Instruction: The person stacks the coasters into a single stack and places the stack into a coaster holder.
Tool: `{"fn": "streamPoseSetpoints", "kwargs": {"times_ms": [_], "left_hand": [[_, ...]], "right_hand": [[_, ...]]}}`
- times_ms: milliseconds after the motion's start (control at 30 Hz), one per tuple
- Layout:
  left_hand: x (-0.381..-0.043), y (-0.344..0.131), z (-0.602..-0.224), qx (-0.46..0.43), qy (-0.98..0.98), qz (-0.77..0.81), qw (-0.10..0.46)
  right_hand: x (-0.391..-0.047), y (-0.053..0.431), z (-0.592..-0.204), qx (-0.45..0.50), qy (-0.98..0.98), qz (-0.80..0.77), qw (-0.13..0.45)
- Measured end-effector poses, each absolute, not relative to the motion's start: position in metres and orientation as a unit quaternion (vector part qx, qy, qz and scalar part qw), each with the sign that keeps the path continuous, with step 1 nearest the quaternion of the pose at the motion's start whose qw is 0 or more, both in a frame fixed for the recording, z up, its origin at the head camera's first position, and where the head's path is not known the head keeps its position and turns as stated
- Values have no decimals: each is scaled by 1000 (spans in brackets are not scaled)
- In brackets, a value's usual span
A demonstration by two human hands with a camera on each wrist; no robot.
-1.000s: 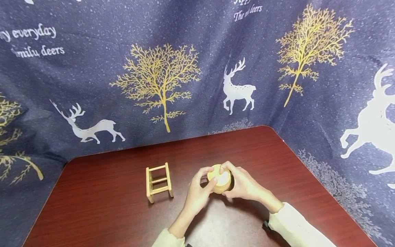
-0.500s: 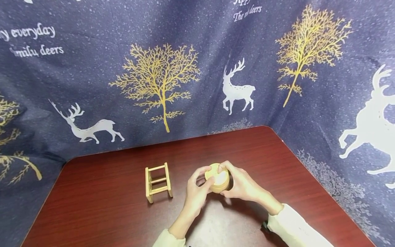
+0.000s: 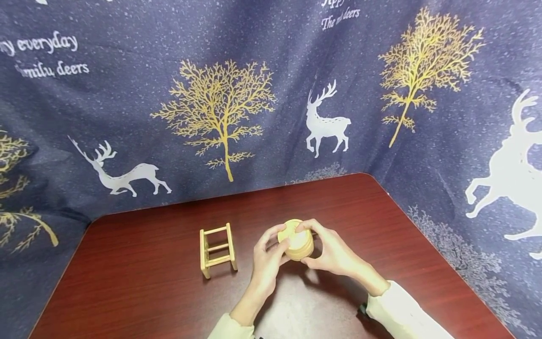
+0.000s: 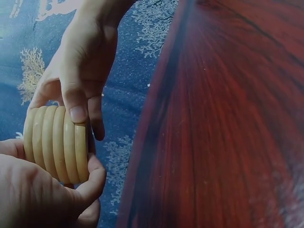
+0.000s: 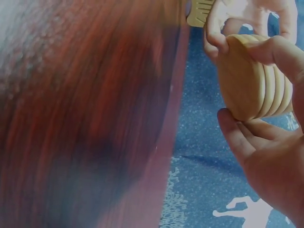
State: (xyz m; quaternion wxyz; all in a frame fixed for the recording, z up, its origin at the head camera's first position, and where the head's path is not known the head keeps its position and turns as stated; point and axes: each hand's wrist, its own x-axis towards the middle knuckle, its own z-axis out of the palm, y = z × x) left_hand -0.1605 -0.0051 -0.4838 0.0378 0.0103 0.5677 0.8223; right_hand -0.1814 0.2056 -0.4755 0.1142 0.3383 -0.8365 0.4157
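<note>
A stack of several round wooden coasters (image 3: 301, 240) is held above the table between both hands. My left hand (image 3: 264, 264) grips it from the left, thumb near the top face. My right hand (image 3: 335, 253) grips the opposite side with thumb and fingers. In the left wrist view, the coasters (image 4: 53, 142) lie flush, rim against rim. The right wrist view shows the flat outer face of the end coaster (image 5: 240, 78). To the left, apart from both hands, a small wooden rack with thin bars (image 3: 219, 261) stands on the table.
The dark red table (image 3: 139, 273) has a rounded far edge. A blue cloth (image 3: 271, 141) with deer and trees hangs behind it and along the right side. Part of a slotted wooden piece (image 5: 199, 13) shows at the top of the right wrist view.
Both hands have shifted the coaster stack slightly left and up in the head view. The stack now looks a little more tilted. The rack has stayed in place.
</note>
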Motion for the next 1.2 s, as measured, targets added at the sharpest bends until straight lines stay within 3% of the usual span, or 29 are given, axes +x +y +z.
{"fn": "streamPoseSetpoints", "kwargs": {"times_ms": [400,1200], "left_hand": [[-166,-10,-488,4,529,847,56],[-167,-16,-477,-27,392,910,129]], "right_hand": [[-183,204,-482,338,-794,498,82],[-182,187,-486,319,-754,559,127]]}}
